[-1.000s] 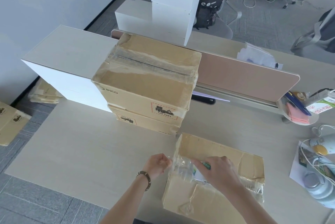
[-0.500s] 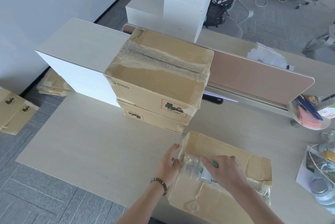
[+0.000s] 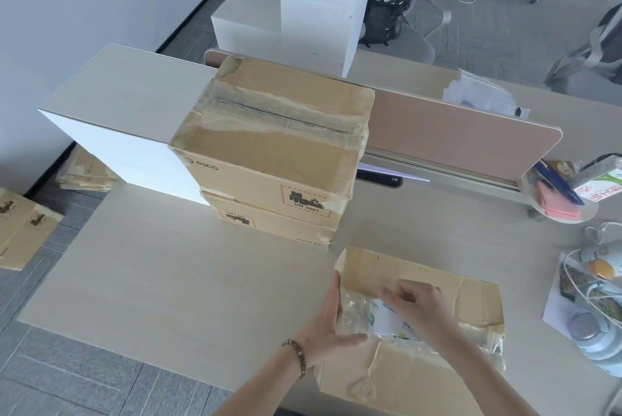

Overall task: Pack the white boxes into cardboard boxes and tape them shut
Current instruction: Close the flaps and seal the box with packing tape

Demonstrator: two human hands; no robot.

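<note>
Lying near the desk's [image 3: 168, 281] front edge, rt of centre, the cardboard box [image 3: 414, 365] is worn & creased, its flaps closed w/ crinkled clear tape across the seam, a white label showing under it. Left hand [image 3: 328, 324] lies w/ fingers straight, pressed flat against the box's left side. Right hand [image 3: 420, 311] rests on top, fingers curled, pinching at the tape; can't tell exactly what it grips. Behind, two taped cardboard boxes [image 3: 269, 160] stacked, white boxes [image 3: 323, 2] beyond the divider [image 3: 454, 133]. Cables & cups [image 3: 592, 338] at far rt.
</note>
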